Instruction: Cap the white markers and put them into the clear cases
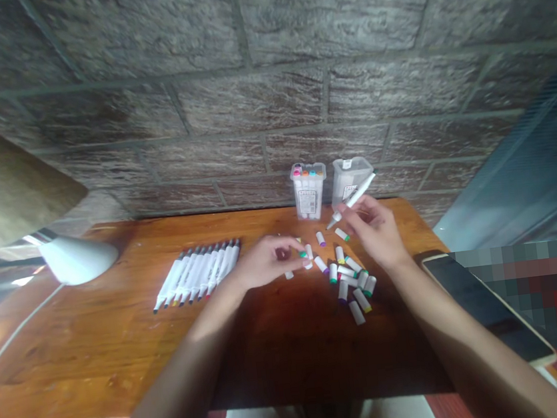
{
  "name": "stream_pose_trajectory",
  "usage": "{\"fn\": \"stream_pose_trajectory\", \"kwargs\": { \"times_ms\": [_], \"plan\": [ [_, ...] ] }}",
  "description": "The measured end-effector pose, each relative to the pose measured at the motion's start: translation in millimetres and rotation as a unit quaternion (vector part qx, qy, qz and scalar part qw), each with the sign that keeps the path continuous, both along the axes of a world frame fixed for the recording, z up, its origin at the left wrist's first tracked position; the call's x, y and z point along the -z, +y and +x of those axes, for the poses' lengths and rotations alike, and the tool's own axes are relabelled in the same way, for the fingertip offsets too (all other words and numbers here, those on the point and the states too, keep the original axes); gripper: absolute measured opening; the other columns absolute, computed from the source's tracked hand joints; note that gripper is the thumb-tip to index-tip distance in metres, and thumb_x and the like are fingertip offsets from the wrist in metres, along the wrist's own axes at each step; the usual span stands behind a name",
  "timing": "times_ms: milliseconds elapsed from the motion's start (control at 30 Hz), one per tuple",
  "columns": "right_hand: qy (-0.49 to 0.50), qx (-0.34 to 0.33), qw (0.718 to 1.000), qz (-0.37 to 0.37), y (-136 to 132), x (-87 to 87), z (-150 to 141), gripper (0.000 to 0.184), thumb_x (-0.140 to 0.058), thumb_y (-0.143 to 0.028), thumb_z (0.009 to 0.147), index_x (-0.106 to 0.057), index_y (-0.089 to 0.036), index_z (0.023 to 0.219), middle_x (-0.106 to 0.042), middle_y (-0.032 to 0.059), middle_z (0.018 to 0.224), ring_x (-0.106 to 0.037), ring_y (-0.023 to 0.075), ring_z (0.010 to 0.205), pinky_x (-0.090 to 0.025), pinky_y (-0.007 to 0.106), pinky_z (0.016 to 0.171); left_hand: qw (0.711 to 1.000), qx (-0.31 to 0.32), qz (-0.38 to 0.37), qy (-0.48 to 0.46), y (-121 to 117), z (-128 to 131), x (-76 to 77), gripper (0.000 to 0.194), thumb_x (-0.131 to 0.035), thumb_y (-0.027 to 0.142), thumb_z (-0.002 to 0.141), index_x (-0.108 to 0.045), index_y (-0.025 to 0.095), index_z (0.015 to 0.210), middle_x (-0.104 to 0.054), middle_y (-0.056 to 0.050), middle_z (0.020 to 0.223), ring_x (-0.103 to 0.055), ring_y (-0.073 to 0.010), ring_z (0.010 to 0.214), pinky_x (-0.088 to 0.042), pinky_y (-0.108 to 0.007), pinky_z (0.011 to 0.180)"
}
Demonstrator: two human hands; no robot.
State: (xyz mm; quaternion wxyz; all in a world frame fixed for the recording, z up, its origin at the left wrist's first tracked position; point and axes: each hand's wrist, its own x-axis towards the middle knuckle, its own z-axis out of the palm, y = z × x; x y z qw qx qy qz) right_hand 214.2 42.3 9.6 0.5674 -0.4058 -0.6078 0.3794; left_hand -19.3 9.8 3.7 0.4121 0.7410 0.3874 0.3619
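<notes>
My right hand (pixel 375 230) pinches a white marker (pixel 357 194) that has no cap on its lower end; its bare tip slants down to the left. Between the thumb and forefinger of my left hand (pixel 267 260) is a small white marker cap (pixel 306 259) with a green end. Several loose caps (pixel 349 280), with green, purple and yellow ends, lie scattered on the table between and below my hands. To the left of my left hand, several white capped markers (pixel 198 273) lie side by side in a slanted row.
Against the brick wall (pixel 216 102) stand a clear case of colourful-ended markers (pixel 309 192) and a second clear case (pixel 343 178), partly behind the held marker. A lamp (pixel 77 259) stands on the wooden table (pixel 123 347) at left. A phone (pixel 485 306) lies at the right edge.
</notes>
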Motion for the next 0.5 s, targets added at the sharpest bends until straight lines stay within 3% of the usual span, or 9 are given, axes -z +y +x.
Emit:
{"fn": "stream_pose_trajectory", "kwargs": {
  "times_ms": [67, 200, 333, 500],
  "plan": [
    [0.017, -0.015, 1.0, -0.006, -1.6, -2.5, -0.1, 0.03, -0.066, -0.05, 0.084, -0.055, -0.022, 0.088, -0.061, -0.0004, 0.073, -0.052, 0.0113, 0.056, -0.041, 0.024, 0.05, 0.989, -0.058, -0.064, -0.121, -0.2, 0.2, -4.5, 0.022, -0.079, 0.032, 0.075, -0.077, 0.017, 0.091, -0.074, -0.006, 0.081, -0.063, -0.0135, 0.063, -0.048, -0.022, 0.057],
    [0.034, -0.012, 0.999, 0.03, -14.4, -10.2, -4.5, 0.031, -0.065, -0.047, 0.086, -0.057, -0.024, 0.105, -0.065, 0.0008, 0.078, -0.057, 0.013, 0.06, -0.045, 0.025, 0.053, 0.919, -0.113, -0.206, -0.316, 1.7, -0.2, -7.8, 0.024, -0.085, 0.028, 0.069, -0.076, 0.015, 0.089, -0.076, -0.006, 0.08, -0.067, -0.0115, 0.065, -0.052, -0.02, 0.062],
    [0.032, -0.022, 0.997, 0.062, -29.6, -13.7, -14.0, 0.027, -0.067, -0.042, 0.086, -0.061, -0.024, 0.105, -0.069, 0.0034, 0.089, -0.06, 0.0129, 0.063, -0.052, 0.028, 0.059, 0.876, -0.13, -0.295, -0.359, 4.5, 2.6, -5.5, 0.019, -0.082, 0.025, 0.075, -0.076, 0.013, 0.089, -0.078, -0.01, 0.091, -0.071, -0.0134, 0.075, -0.056, -0.02, 0.067],
    [0.038, -0.048, 0.992, 0.113, -34.0, -8.0, -22.7, 0.018, -0.068, -0.033, 0.088, -0.062, -0.022, 0.1, -0.07, 0.0062, 0.103, -0.068, 0.0167, 0.082, -0.057, 0.029, 0.067, 0.857, -0.136, -0.335, -0.367, 3.3, 7.7, -7.9, 0.009, -0.071, 0.019, 0.085, -0.075, 0.012, 0.089, -0.078, -0.01, 0.09, -0.072, -0.0135, 0.076, -0.056, -0.02, 0.068]
  ]
}}
